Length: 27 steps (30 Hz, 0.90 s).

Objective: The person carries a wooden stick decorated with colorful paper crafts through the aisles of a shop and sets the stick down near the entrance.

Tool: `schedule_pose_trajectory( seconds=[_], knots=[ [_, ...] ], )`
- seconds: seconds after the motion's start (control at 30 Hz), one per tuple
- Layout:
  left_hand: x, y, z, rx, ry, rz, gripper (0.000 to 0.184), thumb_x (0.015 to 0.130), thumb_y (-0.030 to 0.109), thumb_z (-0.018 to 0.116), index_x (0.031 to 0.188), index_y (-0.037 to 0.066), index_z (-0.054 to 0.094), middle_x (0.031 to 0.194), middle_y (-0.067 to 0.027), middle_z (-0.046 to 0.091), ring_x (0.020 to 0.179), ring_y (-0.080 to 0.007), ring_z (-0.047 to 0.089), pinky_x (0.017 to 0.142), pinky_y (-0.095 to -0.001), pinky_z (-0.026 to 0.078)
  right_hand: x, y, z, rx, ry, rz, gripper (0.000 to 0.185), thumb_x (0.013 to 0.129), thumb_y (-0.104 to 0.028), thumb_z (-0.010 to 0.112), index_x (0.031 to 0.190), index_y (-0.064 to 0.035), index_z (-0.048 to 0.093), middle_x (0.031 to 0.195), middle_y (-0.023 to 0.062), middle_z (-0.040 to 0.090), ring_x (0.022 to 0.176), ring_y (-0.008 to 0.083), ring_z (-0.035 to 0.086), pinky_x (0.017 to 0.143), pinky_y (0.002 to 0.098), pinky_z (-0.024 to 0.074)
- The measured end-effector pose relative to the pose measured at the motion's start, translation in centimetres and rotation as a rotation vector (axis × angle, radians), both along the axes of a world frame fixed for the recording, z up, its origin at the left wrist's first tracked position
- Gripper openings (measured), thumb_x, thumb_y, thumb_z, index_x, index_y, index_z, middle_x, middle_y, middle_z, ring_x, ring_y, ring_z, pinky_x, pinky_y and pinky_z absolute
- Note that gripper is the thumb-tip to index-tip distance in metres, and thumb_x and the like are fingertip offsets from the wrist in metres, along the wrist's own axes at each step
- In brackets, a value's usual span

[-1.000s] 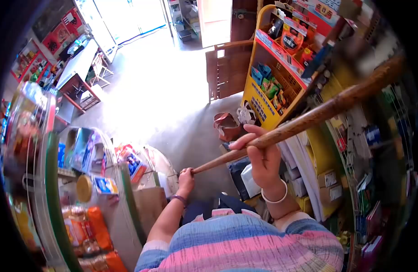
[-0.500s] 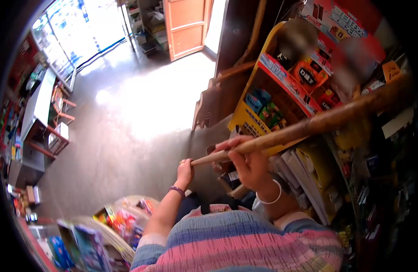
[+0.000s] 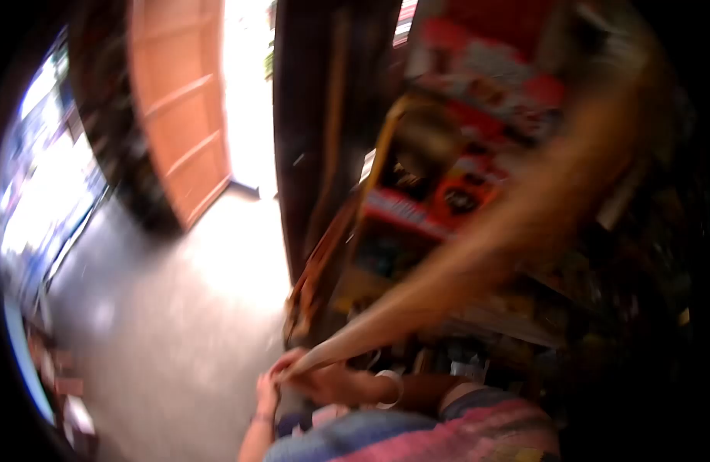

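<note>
A long wooden pole [image 3: 428, 292] slants from the low centre up toward the upper right, and motion smears its far part. My left hand [image 3: 268, 393] is closed at the pole's thin near end. Just right of it, my right hand [image 3: 320, 381] wraps the pole from below, close against the left hand; its fingers are blurred. A white bracelet circles my right wrist. Behind the pole stands a yellow-edged display rack [image 3: 382, 146] with red packaging on its shelves.
An orange wooden door [image 3: 177, 108] stands ajar at the upper left, beside a bright doorway [image 3: 248, 92]. Sunlight falls on the grey floor [image 3: 170, 323]. A dark wooden post [image 3: 316, 115] rises left of the rack. Blurred goods line the dark right side.
The view has swung right, bringing the door nearer. My right hand has slid down the pole toward my left hand, and the pole now slopes more steeply.
</note>
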<state>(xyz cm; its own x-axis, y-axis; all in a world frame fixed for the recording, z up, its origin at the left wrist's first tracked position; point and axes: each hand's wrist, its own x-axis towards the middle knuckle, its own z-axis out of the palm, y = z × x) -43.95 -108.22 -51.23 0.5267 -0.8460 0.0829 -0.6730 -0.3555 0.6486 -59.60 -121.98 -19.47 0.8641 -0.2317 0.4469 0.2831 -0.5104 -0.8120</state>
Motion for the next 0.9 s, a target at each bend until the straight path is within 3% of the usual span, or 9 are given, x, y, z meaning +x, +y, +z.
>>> schedule_pose_trajectory(
  seconds=[0.2, 0.33, 0.37, 0.53, 0.63, 0.67, 0.73, 0.83, 0.9],
  knots=[
    [9.2, -3.7, 1.2, 0.219, 0.084, -0.112, 0.036, 0.073, 0.01, 0.063, 0.108, 0.01, 0.055, 0.092, -0.0159, 0.059, 0.084, -0.0358, 0.055, 0.076, -0.0438, 0.045, 11.3, -1.5, 1.6, 0.205, -0.082, -0.126, 0.018, 0.09, -0.016, 0.051, 0.096, -0.0004, 0.046, 0.072, 0.0109, 0.053, 0.065, 0.0217, 0.053, 0.062, 0.0321, 0.0429],
    [14.3, -6.8, 1.0, 0.211, 0.051, -0.226, 0.037, 0.073, 0.01, 0.063, 0.109, 0.01, 0.055, 0.092, -0.0162, 0.059, 0.084, -0.0359, 0.055, 0.076, -0.0439, 0.045, 17.1, -2.7, 0.7, 0.169, 0.129, -0.27, 0.024, 0.093, -0.022, 0.046, 0.1, 0.001, 0.048, 0.085, 0.0102, 0.059, 0.08, 0.0174, 0.059, 0.071, 0.028, 0.0467],
    [15.8, -7.1, 1.0, 0.211, 0.04, -0.25, 0.037, 0.073, 0.01, 0.063, 0.109, 0.01, 0.055, 0.092, -0.0162, 0.059, 0.084, -0.0359, 0.055, 0.076, -0.044, 0.045, 19.0, -2.2, 0.8, 0.177, 0.012, -0.327, 0.025, 0.093, -0.025, 0.047, 0.095, -0.0009, 0.045, 0.065, 0.0078, 0.046, 0.058, 0.0178, 0.044, 0.057, 0.0312, 0.0384],
    [23.8, -7.7, 0.0, 0.182, 0.011, -0.33, 0.038, 0.074, 0.01, 0.063, 0.11, 0.01, 0.054, 0.092, -0.0166, 0.059, 0.085, -0.036, 0.055, 0.075, -0.0441, 0.045, 26.5, -1.0, 4.0, 0.036, 0.04, -0.515, 0.016, 0.089, -0.015, 0.051, 0.094, -0.0007, 0.046, 0.064, 0.0107, 0.047, 0.056, 0.0183, 0.046, 0.055, 0.0327, 0.0394],
    [28.6, -7.3, -0.2, 0.133, 0.008, -0.349, 0.038, 0.074, 0.009, 0.063, 0.11, 0.009, 0.053, 0.092, -0.0168, 0.059, 0.085, -0.0361, 0.055, 0.075, -0.0442, 0.045, 30.0, -1.5, 4.1, -0.106, -0.147, -0.604, 0.006, 0.087, -0.007, 0.05, 0.089, -0.0019, 0.051, 0.064, 0.0072, 0.046, 0.057, 0.0131, 0.045, 0.053, 0.0286, 0.0401],
    [29.5, -8.1, 0.1, 0.089, 0.005, -0.373, 0.035, 0.075, 0.009, 0.061, 0.109, 0.008, 0.054, 0.093, -0.0169, 0.059, 0.086, -0.0362, 0.055, 0.075, -0.0439, 0.045, 30.1, -1.7, 4.2, -0.144, 0.024, -0.676, 0.006, 0.087, -0.006, 0.048, 0.09, -0.0017, 0.052, 0.066, 0.0072, 0.045, 0.059, 0.0121, 0.045, 0.054, 0.0273, 0.0404],
    [31.2, -10.0, 1.7, 0.022, 0.042, -0.397, 0.028, 0.078, 0.01, 0.056, 0.106, 0.008, 0.055, 0.089, -0.0179, 0.058, 0.085, -0.0365, 0.055, 0.074, -0.0441, 0.045, 31.3, -2.9, 6.6, -0.291, -0.127, -0.692, 0.006, 0.087, -0.008, 0.052, 0.088, -0.0024, 0.054, 0.067, 0.0088, 0.052, 0.054, 0.015, 0.051, 0.051, 0.0268, 0.0424],
    [32.4, -13.0, 6.1, 0.191, 0.117, -0.34, 0.026, 0.08, 0.015, 0.054, 0.106, 0.012, 0.057, 0.095, -0.0171, 0.057, 0.091, -0.0359, 0.053, 0.078, -0.0457, 0.044, 32.9, -4.6, 8.1, -0.233, -0.094, -0.784, 0.012, 0.083, -0.007, 0.061, 0.089, 0.0018, 0.055, 0.076, 0.0112, 0.063, 0.069, 0.0214, 0.065, 0.06, 0.0273, 0.0518],
    [33.4, -15.1, 6.1, -0.107, 0.168, -0.362, 0.029, 0.08, 0.018, 0.056, 0.109, 0.011, 0.055, 0.096, -0.0188, 0.057, 0.094, -0.0362, 0.053, 0.082, -0.0441, 0.043, 33.6, -6.8, 8.3, -0.182, -0.115, -0.84, 0.013, 0.085, -0.01, 0.059, 0.09, 0.0017, 0.055, 0.076, 0.0113, 0.064, 0.069, 0.0203, 0.065, 0.06, 0.0272, 0.0517]
  ],
)
